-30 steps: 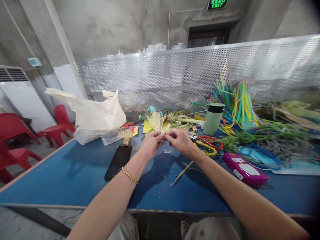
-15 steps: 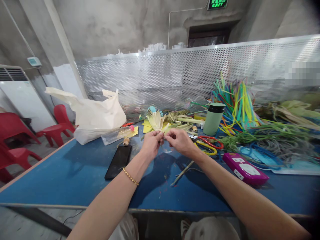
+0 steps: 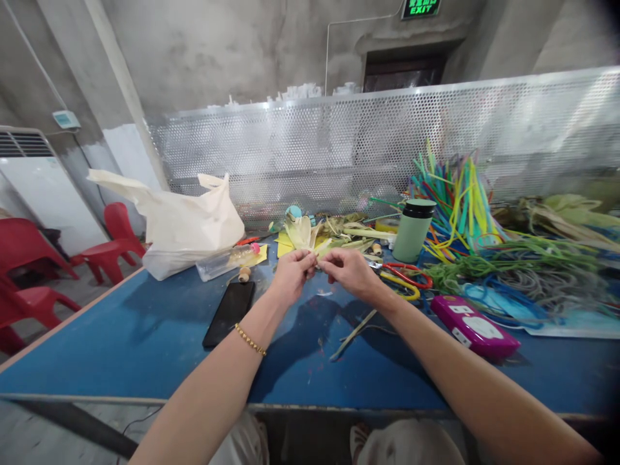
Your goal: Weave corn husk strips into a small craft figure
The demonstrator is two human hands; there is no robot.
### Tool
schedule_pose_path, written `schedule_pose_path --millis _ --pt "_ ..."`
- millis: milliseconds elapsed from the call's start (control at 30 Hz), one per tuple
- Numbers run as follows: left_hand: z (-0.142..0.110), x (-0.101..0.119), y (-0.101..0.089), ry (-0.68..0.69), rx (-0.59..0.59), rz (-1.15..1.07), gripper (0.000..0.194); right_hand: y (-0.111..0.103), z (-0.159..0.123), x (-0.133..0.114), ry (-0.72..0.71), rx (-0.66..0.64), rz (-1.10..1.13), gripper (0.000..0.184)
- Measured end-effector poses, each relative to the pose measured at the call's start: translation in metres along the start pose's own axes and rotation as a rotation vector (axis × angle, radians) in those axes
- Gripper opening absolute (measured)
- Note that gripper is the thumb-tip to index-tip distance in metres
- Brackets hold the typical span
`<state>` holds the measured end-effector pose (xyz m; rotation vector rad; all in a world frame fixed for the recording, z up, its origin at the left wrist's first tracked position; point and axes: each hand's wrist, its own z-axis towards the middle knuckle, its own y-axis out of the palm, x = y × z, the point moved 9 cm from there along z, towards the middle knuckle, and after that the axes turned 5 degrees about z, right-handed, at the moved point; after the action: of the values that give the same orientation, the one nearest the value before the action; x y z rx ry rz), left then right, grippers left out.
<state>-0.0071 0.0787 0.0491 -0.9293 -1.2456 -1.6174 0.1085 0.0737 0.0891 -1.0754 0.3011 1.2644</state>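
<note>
Over the middle of the blue table (image 3: 159,361), my left hand (image 3: 293,274) is closed on the lower end of a pale corn-husk flower (image 3: 301,232), whose petals spread out above the fingers. My right hand (image 3: 346,271) pinches at the same base, its thumb and finger almost touching the left fingertips. What exactly lies in the right pinch is too small to make out. Scissors with red and yellow handles (image 3: 407,276) lie just right of my right hand. A black phone (image 3: 229,314) lies beside my left forearm.
A white plastic bag (image 3: 194,219) and a clear bottle (image 3: 225,261) stand and lie at left. To the right are a green tumbler (image 3: 413,232), a purple case (image 3: 476,327), colourful pipe cleaners (image 3: 467,200) and tangled green stems (image 3: 523,261). A perforated metal screen (image 3: 290,148) runs behind.
Both hands stay at the flower's base, shifting only slightly. My left wrist has moved a little to the left, and the flower remains in the left hand.
</note>
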Motion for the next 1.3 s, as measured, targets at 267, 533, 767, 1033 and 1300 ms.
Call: schedule_pose_path --millis 267,533,767,1033,1300 --pt "-0.007 -0.002 0.019 0.009 -0.212 0.326 0.021 -0.032 0.011 0.002 -0.066 0.112 -0.015 0.025" --pt "-0.007 -0.012 0.017 -0.138 -0.226 0.175 0.040 -0.009 0.008 0.022 0.134 0.007 0.357 0.025" --pt "-0.008 -0.014 0.017 -0.109 -0.156 0.119 0.044 0.000 0.004 0.028 0.276 -0.014 0.595 0.027" --pt "-0.009 -0.017 0.019 -0.119 -0.121 0.128 0.028 -0.002 0.005 0.027 0.227 0.048 0.541 0.018" --pt "-0.008 -0.020 0.017 -0.121 -0.115 0.128 0.023 -0.002 0.004 0.024 0.203 0.093 0.487 0.019"
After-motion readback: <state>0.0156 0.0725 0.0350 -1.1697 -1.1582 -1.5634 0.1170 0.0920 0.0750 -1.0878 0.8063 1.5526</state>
